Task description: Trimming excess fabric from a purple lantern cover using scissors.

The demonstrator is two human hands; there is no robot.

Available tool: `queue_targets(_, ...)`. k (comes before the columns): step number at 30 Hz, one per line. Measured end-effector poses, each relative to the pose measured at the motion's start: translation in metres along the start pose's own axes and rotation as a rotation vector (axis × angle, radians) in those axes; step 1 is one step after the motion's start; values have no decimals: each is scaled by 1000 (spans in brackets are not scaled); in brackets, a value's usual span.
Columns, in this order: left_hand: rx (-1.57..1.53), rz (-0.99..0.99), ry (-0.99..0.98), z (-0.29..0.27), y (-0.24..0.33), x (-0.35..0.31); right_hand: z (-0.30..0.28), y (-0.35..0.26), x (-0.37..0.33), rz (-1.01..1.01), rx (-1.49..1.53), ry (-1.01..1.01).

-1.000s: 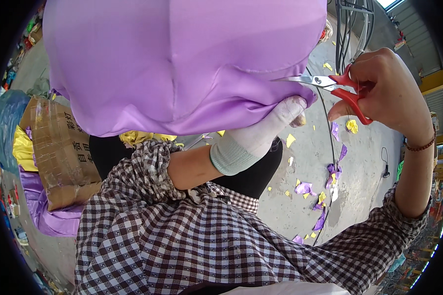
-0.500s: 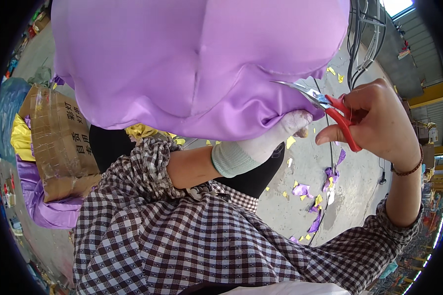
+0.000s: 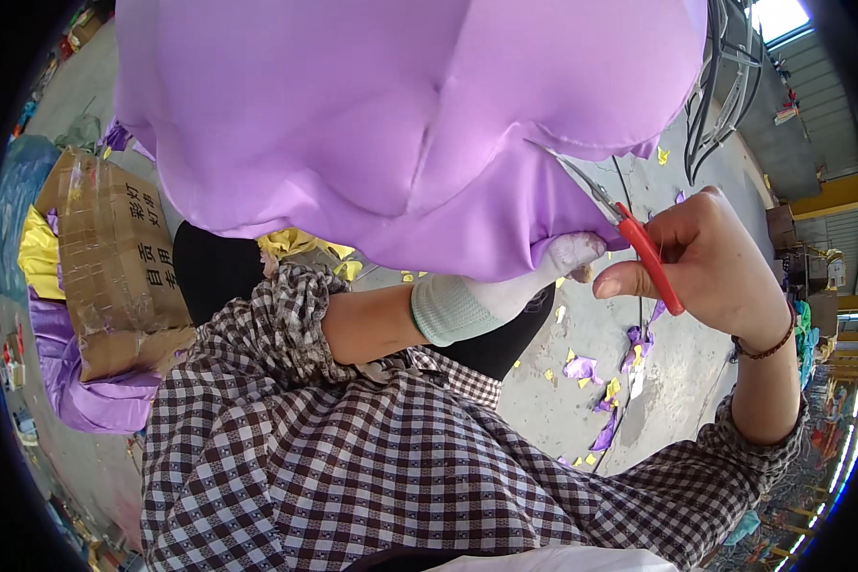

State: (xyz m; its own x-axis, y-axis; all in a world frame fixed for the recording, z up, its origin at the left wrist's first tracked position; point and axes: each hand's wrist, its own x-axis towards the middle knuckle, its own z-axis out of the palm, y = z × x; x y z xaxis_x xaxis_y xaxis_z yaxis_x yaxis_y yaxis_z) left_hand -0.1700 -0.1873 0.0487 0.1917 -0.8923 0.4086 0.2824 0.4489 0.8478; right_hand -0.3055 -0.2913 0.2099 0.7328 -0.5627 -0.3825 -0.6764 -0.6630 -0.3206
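Observation:
Shiny purple fabric (image 3: 353, 105) stretches over a large rounded form in front of me, with a loose flap along its lower edge. My left hand (image 3: 543, 276), in a white glove with a green cuff, pinches that flap near its right end. Bare and wearing a beaded bracelet, my right hand (image 3: 701, 272) holds red-handled scissors (image 3: 643, 248). The scissor blades lie along the fabric just above my left fingertips, their tips near the seam. Part of the blades is covered by the cloth's edge.
To the left stands a cardboard box (image 3: 124, 257) with yellow and purple cloth around it. Purple and yellow scraps (image 3: 582, 369) litter the grey concrete floor (image 3: 677, 381). Black and white cables on a metal frame (image 3: 725, 91) rise at the upper right.
The scissors have gone from spread to nearly closed, and my right hand has come slightly left and lower. The purple form has shifted a little to the right.

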Motion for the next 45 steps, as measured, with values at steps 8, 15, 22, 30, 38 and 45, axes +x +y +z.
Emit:
queue_targets(8,-60,-49,-52,-3,-7,-4,-15,-17,-10,-94,-349,134)
queue_targets(15,-172,-144,-92,8,-16,-1,-33,-44,-13,-206,-742,331)
queue_targets(22,-156,-109,-209,4,-13,-3,-37,-57,-10,-257,-854,408)
queue_targets(30,-247,-148,-146,4,-25,-13,-37,-63,-9,-308,-928,417)
queue_targets(38,-271,-159,-168,2,-25,-22,-38,-53,-5,-349,-955,377)
queue_targets(45,-210,-193,-189,-4,-23,-27,-34,-38,1,-440,-926,445)
